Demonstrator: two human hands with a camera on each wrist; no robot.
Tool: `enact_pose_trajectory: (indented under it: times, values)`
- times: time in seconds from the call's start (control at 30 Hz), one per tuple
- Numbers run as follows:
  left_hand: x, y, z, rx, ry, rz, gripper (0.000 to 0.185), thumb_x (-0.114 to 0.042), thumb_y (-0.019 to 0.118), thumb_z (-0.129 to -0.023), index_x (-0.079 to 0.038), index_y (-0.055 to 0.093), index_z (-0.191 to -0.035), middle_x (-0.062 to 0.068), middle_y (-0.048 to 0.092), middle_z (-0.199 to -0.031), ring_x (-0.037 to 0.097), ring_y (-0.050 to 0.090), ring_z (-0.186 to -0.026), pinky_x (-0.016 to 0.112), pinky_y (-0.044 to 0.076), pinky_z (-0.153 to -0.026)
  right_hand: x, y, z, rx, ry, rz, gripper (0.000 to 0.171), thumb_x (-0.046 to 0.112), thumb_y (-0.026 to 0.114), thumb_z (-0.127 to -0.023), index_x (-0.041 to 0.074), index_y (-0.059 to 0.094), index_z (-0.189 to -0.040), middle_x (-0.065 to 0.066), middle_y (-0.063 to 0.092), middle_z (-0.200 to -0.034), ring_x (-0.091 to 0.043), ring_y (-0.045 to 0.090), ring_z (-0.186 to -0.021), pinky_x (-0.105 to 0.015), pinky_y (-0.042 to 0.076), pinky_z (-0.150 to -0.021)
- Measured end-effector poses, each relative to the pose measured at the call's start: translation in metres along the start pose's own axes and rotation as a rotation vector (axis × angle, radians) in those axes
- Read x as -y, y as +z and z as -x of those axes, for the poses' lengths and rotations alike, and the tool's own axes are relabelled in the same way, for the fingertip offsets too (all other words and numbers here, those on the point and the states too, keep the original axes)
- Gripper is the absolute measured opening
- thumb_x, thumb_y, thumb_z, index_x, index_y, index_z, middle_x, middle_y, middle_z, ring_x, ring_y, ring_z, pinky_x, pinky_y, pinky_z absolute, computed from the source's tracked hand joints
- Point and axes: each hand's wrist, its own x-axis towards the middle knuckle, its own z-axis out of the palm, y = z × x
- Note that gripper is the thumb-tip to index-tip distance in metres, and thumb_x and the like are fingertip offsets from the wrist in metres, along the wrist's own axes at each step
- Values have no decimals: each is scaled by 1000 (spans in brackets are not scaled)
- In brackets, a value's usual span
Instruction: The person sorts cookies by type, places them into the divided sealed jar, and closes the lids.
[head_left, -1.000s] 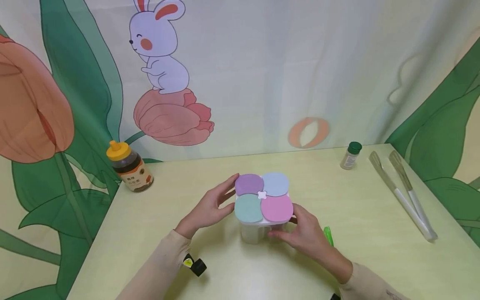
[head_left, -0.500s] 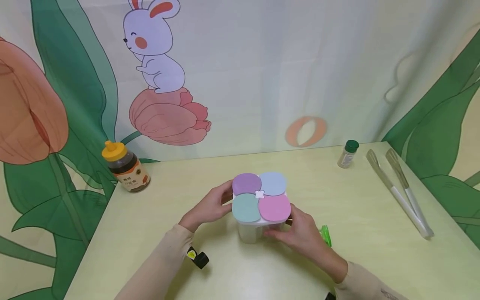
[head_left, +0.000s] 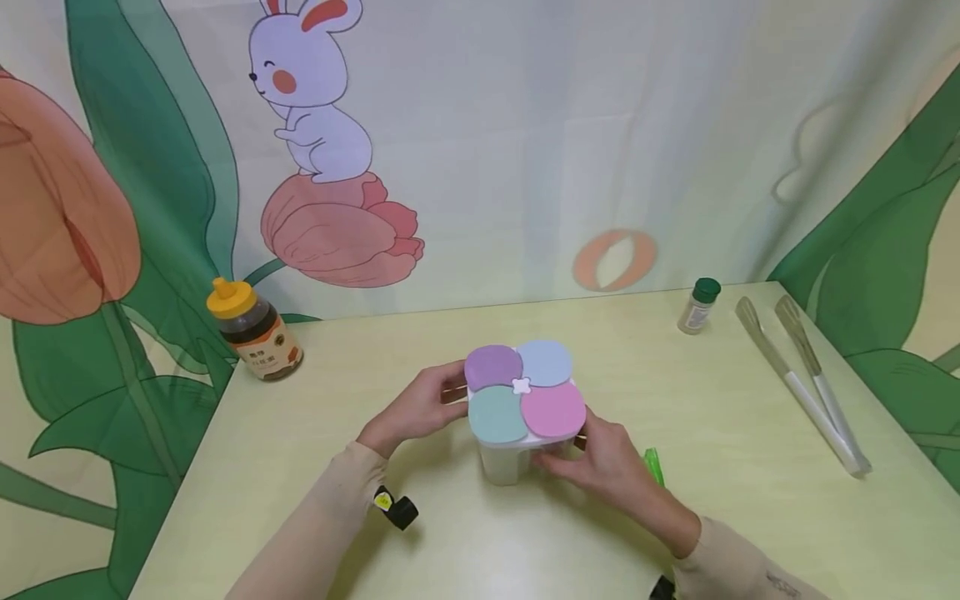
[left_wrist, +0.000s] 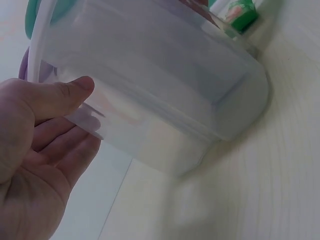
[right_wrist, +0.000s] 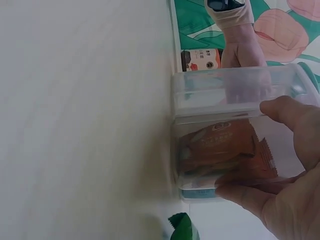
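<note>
Both hands have closed in: left hand [head_left: 416, 408] and right hand [head_left: 603, 462] now clasp the container [head_left: 525, 417], seemingly barely lifted off the table [head_left: 712, 467].

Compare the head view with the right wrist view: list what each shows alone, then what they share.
Head view only: four coloured lids, the tongs, the green-capped shaker.
Right wrist view only: an orange packet inside a clear compartment.
Both: the clear container, both hands on it, left hand and right hand, and the yellow-capped jar.
</note>
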Motion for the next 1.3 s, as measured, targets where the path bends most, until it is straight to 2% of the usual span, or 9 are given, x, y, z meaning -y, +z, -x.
enact_pose_trajectory:
  times: [0.23, 0.47, 0.63, 0.8, 1.03, 1.2, 1.3]
  values:
    - [-1, -2, 4, 38, -60, 84, 51, -9, 76, -84, -7, 58, -132, 8, 63, -129, 25, 58, -124, 30, 47, -105, -6, -6, -5, 45, -8, -4, 64, 26, 85, -73, 8, 55, -127, -9, 67, -119, -26, 67, -106, -35, 59, -84]
    - [-1, -1, 7, 101, -91, 113, 50, -12, 79, -81, -11, 62, -128, 4, 65, -127, 20, 60, -121, 32, 46, -106, -14, -11, -9, 127, -30, -112, 57, 20, 82, -77, 8, 55, -125, -8, 67, -119, -23, 65, -107, -36, 57, -89]
    - [0, -2, 9, 108, -111, 116, 51, -16, 82, -79, -12, 63, -127, 3, 66, -125, 19, 60, -121, 31, 46, -105, -19, -12, -11, 168, -52, -178, 54, 20, 79, -82, 9, 53, -128, -9, 64, -124, -26, 62, -114, -38, 54, -95]
    - [0, -3, 8, 114, -97, 127, 55, -13, 83, -76, -10, 62, -127, 5, 67, -124, 21, 62, -119, 30, 48, -103, -22, -13, -13, 184, -71, -233, 54, 16, 75, -86, 6, 50, -132, -12, 61, -129, -28, 59, -120, -39, 51, -100]
    - [1, -2, 14, 120, -135, 145, 52, -11, 85, -73, -9, 66, -121, 6, 70, -117, 20, 66, -110, 28, 53, -96, -22, -16, -19, 203, -31, -228, 56, 9, 68, -91, 5, 43, -140, -16, 59, -134, -31, 56, -125, -43, 46, -104]
    - [1, 2, 18, 142, -144, 152, 45, -8, 85, -73, -6, 68, -114, 8, 72, -110, 19, 68, -106, 27, 54, -93, -23, -18, -26, 219, 16, -234, 52, 5, 65, -92, 3, 44, -140, -19, 60, -132, -33, 56, -124, -37, 50, -100]
    - [-2, 4, 20, 131, -143, 145, 43, -7, 84, -73, -6, 69, -113, 8, 73, -109, 18, 68, -105, 26, 54, -92, -23, -18, -26, 232, 31, -225, 51, 6, 64, -93, 2, 44, -140, -19, 59, -132, -33, 57, -123, -33, 52, -97]
